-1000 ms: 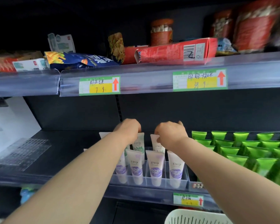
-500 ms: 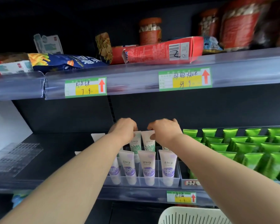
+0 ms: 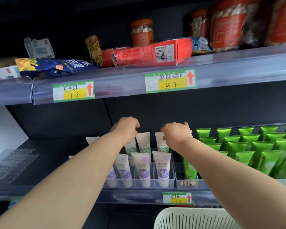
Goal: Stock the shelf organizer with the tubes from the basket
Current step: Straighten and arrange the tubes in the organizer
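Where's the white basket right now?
In the head view the basket sits at the bottom edge, right of centre, just below the lower shelf's price tag.

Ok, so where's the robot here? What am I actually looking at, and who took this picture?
No robot: a person wears a camera on the head, looking down at two bare arms. The left hand and right hand reach into a clear shelf organizer. Each seems to pinch the top of a white green-print tube: the left tube, the right tube. Purple-print tubes stand in front, green tubes alongside, the white basket below.
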`<state>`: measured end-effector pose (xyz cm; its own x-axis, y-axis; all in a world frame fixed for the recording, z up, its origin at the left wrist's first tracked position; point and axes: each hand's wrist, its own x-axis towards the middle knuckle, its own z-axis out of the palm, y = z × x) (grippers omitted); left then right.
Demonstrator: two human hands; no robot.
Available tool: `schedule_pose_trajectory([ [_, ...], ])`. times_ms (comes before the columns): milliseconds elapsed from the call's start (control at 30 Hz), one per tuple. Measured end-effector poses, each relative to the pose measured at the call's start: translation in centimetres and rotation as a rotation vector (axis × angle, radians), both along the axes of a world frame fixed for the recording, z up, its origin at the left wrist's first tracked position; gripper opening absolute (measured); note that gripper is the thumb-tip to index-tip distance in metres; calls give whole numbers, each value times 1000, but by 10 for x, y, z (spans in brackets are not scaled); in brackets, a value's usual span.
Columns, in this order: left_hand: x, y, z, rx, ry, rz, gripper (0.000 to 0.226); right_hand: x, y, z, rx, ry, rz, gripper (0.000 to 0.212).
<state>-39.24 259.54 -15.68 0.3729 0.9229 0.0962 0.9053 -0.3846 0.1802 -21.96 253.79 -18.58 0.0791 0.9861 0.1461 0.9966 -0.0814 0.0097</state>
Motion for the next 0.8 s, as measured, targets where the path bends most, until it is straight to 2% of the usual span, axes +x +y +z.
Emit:
schedule_pose_trajectory([
  [233,-12,10,-4,5,-10,17,30,4,-1,-1,23,-43,-15,22],
  [367,-24,11,0,16,-22,19,36,-4,0,2,-22,-8,7,33],
  [633,-83,20,5,-10,13,129,43,-73,18,18,24,163,268,35],
  [800,-112,26,2,-89,124,205,49,-114,36,13,15,131,353,29],
])
